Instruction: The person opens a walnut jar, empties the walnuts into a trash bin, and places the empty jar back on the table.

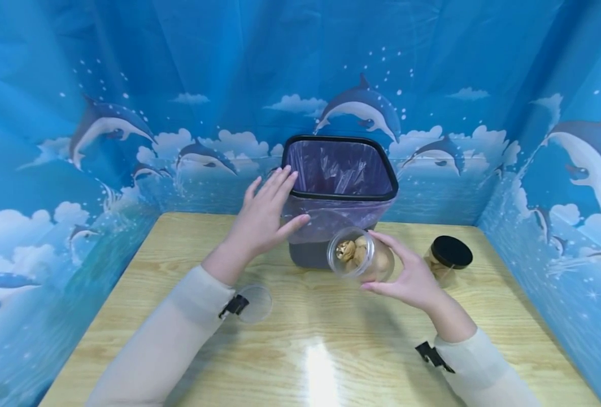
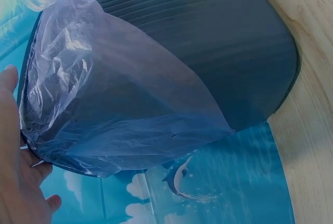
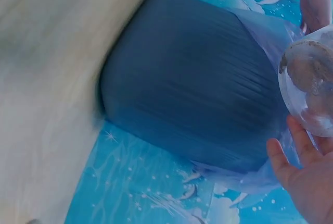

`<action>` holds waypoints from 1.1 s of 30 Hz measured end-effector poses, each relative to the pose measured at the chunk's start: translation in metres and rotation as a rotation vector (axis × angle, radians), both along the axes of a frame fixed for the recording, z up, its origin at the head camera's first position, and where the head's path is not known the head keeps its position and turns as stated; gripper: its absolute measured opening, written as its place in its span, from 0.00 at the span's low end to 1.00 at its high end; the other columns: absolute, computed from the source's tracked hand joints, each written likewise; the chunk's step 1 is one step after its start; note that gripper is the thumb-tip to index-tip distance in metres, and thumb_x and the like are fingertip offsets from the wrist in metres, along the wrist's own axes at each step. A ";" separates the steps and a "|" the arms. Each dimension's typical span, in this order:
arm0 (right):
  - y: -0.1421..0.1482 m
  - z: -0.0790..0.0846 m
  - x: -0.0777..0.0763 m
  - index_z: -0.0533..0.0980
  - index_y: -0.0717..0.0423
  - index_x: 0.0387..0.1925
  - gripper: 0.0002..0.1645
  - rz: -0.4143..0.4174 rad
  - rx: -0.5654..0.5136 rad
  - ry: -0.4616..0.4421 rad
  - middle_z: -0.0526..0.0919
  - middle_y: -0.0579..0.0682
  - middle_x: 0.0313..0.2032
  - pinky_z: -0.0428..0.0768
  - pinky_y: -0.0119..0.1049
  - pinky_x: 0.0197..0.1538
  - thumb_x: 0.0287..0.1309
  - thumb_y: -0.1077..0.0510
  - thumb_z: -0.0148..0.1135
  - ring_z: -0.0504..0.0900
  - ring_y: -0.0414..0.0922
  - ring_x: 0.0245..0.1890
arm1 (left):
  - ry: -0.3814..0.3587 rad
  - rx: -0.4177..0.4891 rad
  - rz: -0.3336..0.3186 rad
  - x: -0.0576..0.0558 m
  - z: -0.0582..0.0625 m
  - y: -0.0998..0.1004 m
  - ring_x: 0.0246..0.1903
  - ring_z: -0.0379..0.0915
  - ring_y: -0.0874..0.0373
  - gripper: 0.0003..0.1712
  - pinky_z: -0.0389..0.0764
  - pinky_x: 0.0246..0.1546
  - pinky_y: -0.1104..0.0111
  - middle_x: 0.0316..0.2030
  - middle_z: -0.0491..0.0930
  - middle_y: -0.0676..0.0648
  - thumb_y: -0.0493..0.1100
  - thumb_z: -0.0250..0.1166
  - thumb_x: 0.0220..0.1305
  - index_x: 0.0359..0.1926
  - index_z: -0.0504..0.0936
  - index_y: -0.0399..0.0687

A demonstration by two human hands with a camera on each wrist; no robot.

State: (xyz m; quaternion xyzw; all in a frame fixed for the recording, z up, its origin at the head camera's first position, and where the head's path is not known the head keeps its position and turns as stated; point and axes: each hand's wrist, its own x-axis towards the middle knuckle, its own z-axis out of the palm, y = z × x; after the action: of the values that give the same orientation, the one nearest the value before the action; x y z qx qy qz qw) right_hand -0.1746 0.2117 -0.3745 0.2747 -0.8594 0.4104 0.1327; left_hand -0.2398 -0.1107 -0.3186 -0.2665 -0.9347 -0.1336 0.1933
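Observation:
A dark trash bin [image 1: 308,255] stands upright at the table's back, lined with a translucent purple bag [image 1: 326,161] folded over its black rim. My left hand [image 1: 262,217] touches the rim's left side with its fingers extended. In front of the bin, my right hand [image 1: 412,280] grips a clear plastic jar [image 1: 382,261] round its side. That jar is uncapped and tilted, its mouth facing left and toward me. Brown walnuts [image 1: 346,250] lie inside it. In the right wrist view the jar's base [image 3: 309,86] shows near the fingers.
A second clear jar with a black lid [image 1: 451,252] stands to the right, partly behind my right hand. A clear round lid [image 1: 257,305] lies flat by my left wrist. Blue dolphin-printed curtain [image 1: 219,68] surrounds the wooden table [image 1: 275,362] at the back and sides.

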 end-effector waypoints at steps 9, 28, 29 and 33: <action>0.013 0.017 -0.001 0.69 0.45 0.70 0.61 -0.060 -0.016 0.099 0.76 0.50 0.63 0.70 0.56 0.62 0.29 0.64 0.87 0.71 0.40 0.64 | -0.005 0.011 -0.004 0.000 -0.001 0.001 0.78 0.37 0.49 0.52 0.37 0.74 0.47 0.79 0.41 0.48 0.74 0.45 0.69 0.80 0.45 0.49; 0.042 0.054 -0.010 0.68 0.57 0.70 0.66 -0.050 -0.038 0.271 0.73 0.28 0.61 0.65 0.25 0.62 0.20 0.78 0.83 0.71 0.30 0.61 | -0.022 -0.024 0.014 0.001 0.000 0.000 0.78 0.32 0.53 0.52 0.34 0.74 0.47 0.80 0.40 0.47 0.75 0.42 0.70 0.80 0.44 0.47; 0.043 0.056 -0.010 0.68 0.57 0.70 0.66 -0.057 -0.042 0.272 0.74 0.28 0.60 0.65 0.25 0.62 0.20 0.78 0.83 0.71 0.30 0.61 | -0.022 -0.028 0.014 0.001 0.000 0.000 0.78 0.32 0.54 0.52 0.33 0.74 0.46 0.80 0.40 0.47 0.75 0.42 0.69 0.80 0.43 0.48; 0.047 0.064 -0.011 0.68 0.55 0.70 0.66 -0.086 -0.055 0.244 0.75 0.28 0.59 0.65 0.25 0.61 0.21 0.78 0.83 0.71 0.30 0.60 | -0.026 -0.040 0.012 0.001 0.000 0.000 0.78 0.30 0.54 0.53 0.32 0.74 0.47 0.80 0.38 0.48 0.76 0.40 0.69 0.80 0.41 0.49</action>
State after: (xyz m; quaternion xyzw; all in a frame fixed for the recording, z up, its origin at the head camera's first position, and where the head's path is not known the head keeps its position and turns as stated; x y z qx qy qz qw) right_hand -0.1859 0.2585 -0.3108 0.2815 -0.8363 0.3914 0.2612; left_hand -0.2391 -0.1107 -0.3186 -0.2629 -0.9413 -0.1170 0.1766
